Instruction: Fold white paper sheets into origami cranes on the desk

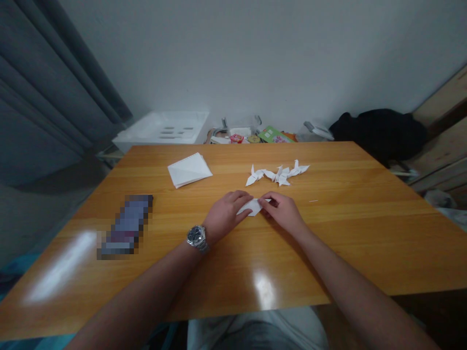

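A small piece of folded white paper [251, 208] lies between my two hands, low over the middle of the wooden table [350, 243]. My left hand [226, 214], with a metal watch [197, 236] on its wrist, grips the paper's left side between thumb and fingers. At the right end, my right hand [282, 210] pinches the paper's edge; some of its fingertips are hidden. Several folded white paper cranes [280, 175] stand in a row just beyond my hands.
A stack of white paper sheets [189, 170] lies at the back left. Nearer on the left is a pixelated, phone-like slab [127, 226]. A thin white sliver [313, 201] rests right of my hands. Past the far edge are a white plastic basket [164, 129] and a green booklet [273, 134].
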Demonstrator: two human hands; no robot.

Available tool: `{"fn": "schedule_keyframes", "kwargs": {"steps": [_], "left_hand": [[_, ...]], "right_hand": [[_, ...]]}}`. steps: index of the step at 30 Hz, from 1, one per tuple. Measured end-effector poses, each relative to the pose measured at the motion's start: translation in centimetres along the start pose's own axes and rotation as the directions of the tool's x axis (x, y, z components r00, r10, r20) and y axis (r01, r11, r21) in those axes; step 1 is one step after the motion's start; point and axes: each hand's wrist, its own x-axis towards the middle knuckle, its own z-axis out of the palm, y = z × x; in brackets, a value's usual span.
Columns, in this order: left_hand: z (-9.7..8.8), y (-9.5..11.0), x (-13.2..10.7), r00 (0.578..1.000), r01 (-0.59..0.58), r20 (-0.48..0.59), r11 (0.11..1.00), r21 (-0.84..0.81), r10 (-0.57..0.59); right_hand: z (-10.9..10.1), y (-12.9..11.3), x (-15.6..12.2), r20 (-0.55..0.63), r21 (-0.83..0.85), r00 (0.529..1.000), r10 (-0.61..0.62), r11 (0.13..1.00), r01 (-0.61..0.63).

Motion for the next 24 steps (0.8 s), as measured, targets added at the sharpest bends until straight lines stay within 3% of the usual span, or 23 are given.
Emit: {"fn": "schedule_keyframes", "kwargs": {"steps": [3, 6, 11, 17, 20, 24], "left_hand": [[0.2, 0.2, -0.2, 0.993, -0.078, 0.101, 0.983, 0.169, 0.061], [0.8, 0.5, -0.5, 0.982, -0.111, 0.181, 0.954, 0.279, 0.061], [1.6, 0.9, -0.7, 0.975, -0.154, 0.208, 0.911, 0.383, 0.077], [2.0, 1.5, -1.0, 0.980, -0.147, 0.186, 0.891, 0.430, 0.072], [2.2, 1.7, -1.1, 0.982, -0.137, 0.179, 0.883, 0.450, 0.061], [2.2, 1.9, -1.3, 0.980, -0.151, 0.189, 0.869, 0.471, 0.068]], "right_hand": [[-0.2, 0.5, 0.4, -0.069, -0.225, 0.993, -0.097, 0.971, 0.079], [-0.3, 1.0, 0.6, -0.061, -0.369, 0.985, -0.162, 0.921, 0.129], [-0.6, 1.2, 0.7, -0.049, -0.530, 0.976, -0.214, 0.834, 0.156], [-0.1, -0.6, -0.8, 0.190, -0.662, 0.914, -0.358, 0.641, 0.389], [0.5, -0.8, -1.8, 0.323, -0.659, 0.898, -0.298, 0.611, 0.439], [0.2, 0.2, -2.1, 0.373, -0.659, 0.908, -0.192, 0.634, 0.405]]}}
